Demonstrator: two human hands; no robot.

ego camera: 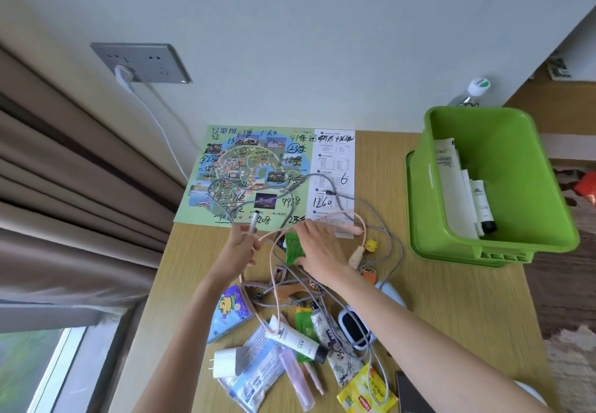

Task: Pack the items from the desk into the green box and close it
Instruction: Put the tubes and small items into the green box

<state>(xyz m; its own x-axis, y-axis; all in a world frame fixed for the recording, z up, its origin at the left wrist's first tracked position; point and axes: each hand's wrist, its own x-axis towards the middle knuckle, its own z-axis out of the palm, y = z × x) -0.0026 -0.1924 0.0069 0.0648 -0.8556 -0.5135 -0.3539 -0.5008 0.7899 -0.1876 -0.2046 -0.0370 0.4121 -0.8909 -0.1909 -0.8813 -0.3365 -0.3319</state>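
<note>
The desk (451,299) is strewn with small things. The green box (516,154) stands open at its far right corner, set on what appears to be its own lid (416,245); papers and a tube are already leaning inside.

The largest loose item is the printed map sheet (245,167), lying flat against the wall. It is judged light and floppy. It would need to be folded or rolled before it fits, and is best lifted by an edge.

Across it and down the desk a grey cable (401,254) and a pink cable (273,277) are looped over each other. They are judged limp and prone to snagging (a pull on one strand would likely drag neighbours along), so they should be gathered into a coil rather than lifted by one end.

Nearer the person a white tube (296,340) lies among sachets and pouches. It is judged light, smooth and slightly squashy, and is best taken round the body.

The right hand (319,248) is spread flat, fingers straight, reaching over the tangle towards a paper slip, with nothing gripped. The left hand (240,245) is curled round a pen (253,222), held upright near the map's lower edge. The pen is judged stiff and light, and easily dropped into the box.
</note>
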